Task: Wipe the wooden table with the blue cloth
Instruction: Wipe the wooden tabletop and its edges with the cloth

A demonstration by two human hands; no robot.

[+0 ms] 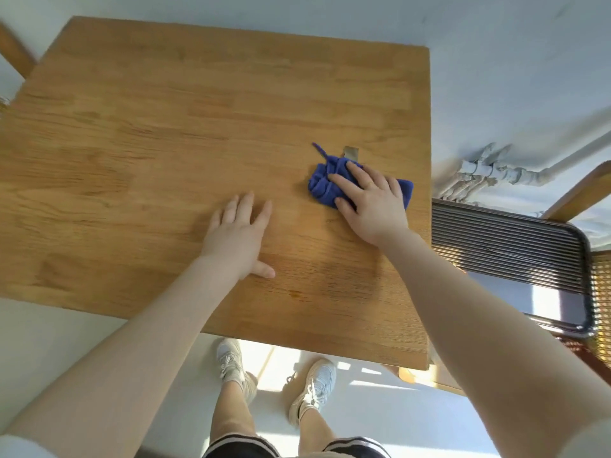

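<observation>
Right now the right hand point(370, 196) lies flat on the bunched blue cloth point(325, 185), fingers spread and pressing it down onto the wooden table point(165, 127), right of the frame's centre and near the table's right edge. The left hand point(239, 236) rests flat on the bare wood just left of the cloth, fingers straight, grasping nothing and apparently bracing the body. The likeliest trouble is the cloth itself: it is crumpled into a small wad, so each pass would touch only a narrow strip, and the wide stretch of table toward the upper left of the frame could be missed unless the strokes overlap. A flat palm with no curled fingers also holds weakly, so a quick stroke might leave the cloth behind or roll it tighter. Just above the cloth sits a small grey rectangle point(351, 152); it may be a tag, a bit of tape or a mark in the wood, the view is too soft to say. If loose, it could be swept off the right edge toward the radiator point(506, 256) at the frame's right. A stroke carried too far right could likewise push the cloth over that edge.
</observation>
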